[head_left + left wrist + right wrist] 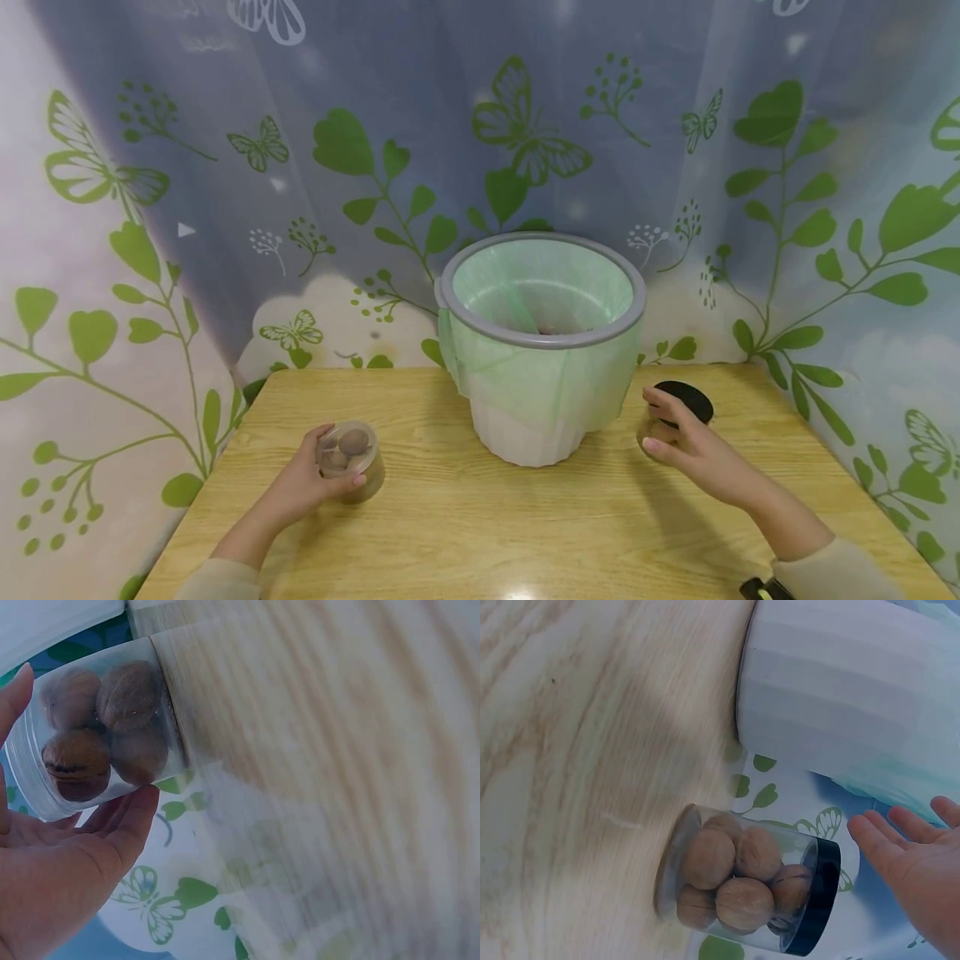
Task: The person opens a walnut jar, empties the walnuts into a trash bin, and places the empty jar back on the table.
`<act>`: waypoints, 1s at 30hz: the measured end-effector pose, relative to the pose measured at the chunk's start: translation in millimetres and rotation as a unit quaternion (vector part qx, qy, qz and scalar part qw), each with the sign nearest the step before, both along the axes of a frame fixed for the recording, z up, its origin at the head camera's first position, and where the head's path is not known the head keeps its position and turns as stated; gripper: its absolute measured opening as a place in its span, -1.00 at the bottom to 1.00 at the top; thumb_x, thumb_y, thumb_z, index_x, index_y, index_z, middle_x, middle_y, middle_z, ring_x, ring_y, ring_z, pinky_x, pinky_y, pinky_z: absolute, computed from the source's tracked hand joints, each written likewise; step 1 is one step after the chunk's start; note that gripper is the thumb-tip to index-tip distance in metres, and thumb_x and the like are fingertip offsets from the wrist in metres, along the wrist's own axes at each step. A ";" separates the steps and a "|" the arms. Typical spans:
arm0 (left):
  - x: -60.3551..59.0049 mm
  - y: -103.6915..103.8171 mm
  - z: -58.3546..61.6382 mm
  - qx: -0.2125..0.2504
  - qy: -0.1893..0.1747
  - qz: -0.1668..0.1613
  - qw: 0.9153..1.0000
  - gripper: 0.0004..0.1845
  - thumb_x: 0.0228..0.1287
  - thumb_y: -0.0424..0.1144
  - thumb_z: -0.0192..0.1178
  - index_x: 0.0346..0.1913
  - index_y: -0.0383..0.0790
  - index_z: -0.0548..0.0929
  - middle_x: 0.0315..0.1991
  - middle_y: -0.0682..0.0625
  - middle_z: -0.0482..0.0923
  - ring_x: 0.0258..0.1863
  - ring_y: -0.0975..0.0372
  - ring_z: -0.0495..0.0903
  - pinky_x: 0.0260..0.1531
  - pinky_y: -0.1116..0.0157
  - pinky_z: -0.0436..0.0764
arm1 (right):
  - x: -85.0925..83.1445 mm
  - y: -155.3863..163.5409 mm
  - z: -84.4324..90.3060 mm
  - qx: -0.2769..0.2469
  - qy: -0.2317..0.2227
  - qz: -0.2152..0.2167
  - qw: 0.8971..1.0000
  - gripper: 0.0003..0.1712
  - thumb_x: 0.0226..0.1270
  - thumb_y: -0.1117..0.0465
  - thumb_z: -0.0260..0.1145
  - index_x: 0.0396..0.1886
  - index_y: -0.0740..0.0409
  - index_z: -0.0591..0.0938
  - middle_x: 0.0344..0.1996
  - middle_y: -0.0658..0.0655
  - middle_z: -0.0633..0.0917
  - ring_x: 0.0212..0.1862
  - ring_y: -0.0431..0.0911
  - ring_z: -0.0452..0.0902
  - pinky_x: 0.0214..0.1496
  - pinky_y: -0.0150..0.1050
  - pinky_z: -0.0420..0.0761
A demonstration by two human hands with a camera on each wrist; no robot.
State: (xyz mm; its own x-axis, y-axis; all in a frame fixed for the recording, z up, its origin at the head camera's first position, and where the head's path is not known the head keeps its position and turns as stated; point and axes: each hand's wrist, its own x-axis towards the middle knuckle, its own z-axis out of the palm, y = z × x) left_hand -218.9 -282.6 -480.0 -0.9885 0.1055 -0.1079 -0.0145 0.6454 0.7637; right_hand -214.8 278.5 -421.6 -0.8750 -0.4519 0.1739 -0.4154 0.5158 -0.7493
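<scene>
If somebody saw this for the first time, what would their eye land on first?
Probably the big bin, its green bag draped over the outside, standing toward the back of the table. Next, a clear walnut jar gripped by the left hand, left of the bin, and a black-lidded walnut jar to the bin's right, near the right hand.

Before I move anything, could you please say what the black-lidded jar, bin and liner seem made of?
Jar: smooth clear plastic or glass; walnuts show through. Bin: probably matte white plastic, ribbed as if moulded. Liner: likely thin plastic film, translucent and creased.
</scene>
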 end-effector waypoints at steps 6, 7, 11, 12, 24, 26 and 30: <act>1.1 0.7 1.0 0.000 0.005 0.006 1.000 0.21 0.10 0.13 0.49 0.54 -0.35 -0.07 0.46 -0.56 0.02 0.35 -0.41 0.22 0.23 -0.26 0.34 | -0.1 -1.7 -6.2 -0.009 -0.016 0.006 1.000 -0.21 0.60 0.17 0.11 0.61 0.17 -0.07 0.47 0.46 0.12 0.38 0.51 0.14 0.23 0.42 0.31; 1.2 0.9 1.2 -0.001 0.008 0.007 1.000 0.20 0.10 0.13 0.49 0.54 -0.35 -0.06 0.45 -0.55 0.03 0.34 -0.41 0.24 0.22 -0.26 0.35 | 0.2 -1.9 -7.1 -0.011 -0.017 0.007 1.000 -0.21 0.60 0.17 0.11 0.61 0.18 -0.07 0.46 0.46 0.13 0.37 0.52 0.15 0.23 0.43 0.30; 1.1 1.8 2.6 0.000 0.013 0.008 1.000 0.20 0.09 0.15 0.49 0.54 -0.34 -0.03 0.46 -0.53 0.05 0.35 -0.39 0.25 0.22 -0.24 0.36 | 1.0 -2.4 -9.6 -0.012 -0.011 0.012 1.000 -0.22 0.59 0.19 0.11 0.60 0.20 -0.05 0.45 0.46 0.16 0.35 0.52 0.19 0.22 0.43 0.32; 1.2 2.1 3.0 -0.001 0.013 0.008 1.000 0.19 0.09 0.16 0.48 0.54 -0.33 -0.03 0.46 -0.52 0.05 0.35 -0.38 0.25 0.23 -0.24 0.36 | 1.2 -2.6 -10.0 -0.012 -0.009 0.013 1.000 -0.22 0.59 0.19 0.11 0.60 0.20 -0.04 0.44 0.46 0.16 0.35 0.52 0.20 0.21 0.43 0.32; 2.6 10.8 6.2 0.004 0.023 0.012 1.000 0.18 0.05 0.17 0.50 0.53 -0.30 0.03 0.45 -0.52 0.08 0.17 -0.20 0.51 0.06 -0.07 0.56 | 4.6 -7.9 -12.2 -0.026 -0.030 0.029 0.999 -0.28 0.60 0.20 0.09 0.58 0.19 0.01 0.45 0.43 0.16 0.34 0.50 0.23 0.21 0.39 0.36; 3.5 13.8 6.7 0.004 0.026 0.011 1.000 0.17 0.05 0.18 0.50 0.52 -0.30 0.05 0.43 -0.51 0.13 0.14 -0.16 0.54 0.02 -0.04 0.59 | 5.3 -9.3 -12.4 -0.027 -0.034 0.031 0.999 -0.30 0.60 0.20 0.09 0.57 0.21 0.02 0.44 0.42 0.18 0.35 0.47 0.24 0.21 0.35 0.38; 5.7 20.3 8.0 0.007 0.033 0.013 0.999 0.14 0.05 0.19 0.50 0.51 -0.26 0.08 0.39 -0.47 0.24 0.12 -0.11 0.56 -0.01 0.00 0.61 | 5.8 -12.8 -11.9 -0.028 -0.028 0.036 0.999 -0.33 0.60 0.21 0.08 0.55 0.20 0.06 0.44 0.41 0.22 0.36 0.44 0.23 0.21 0.31 0.38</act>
State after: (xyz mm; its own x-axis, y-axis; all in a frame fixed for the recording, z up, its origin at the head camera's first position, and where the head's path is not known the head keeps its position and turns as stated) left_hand -213.2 -262.2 -471.9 -0.9958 0.0814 -0.0411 0.0201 0.6347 0.7725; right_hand -209.0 265.7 -433.4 -0.8494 -0.5053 0.1520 -0.4063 0.4426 -0.7994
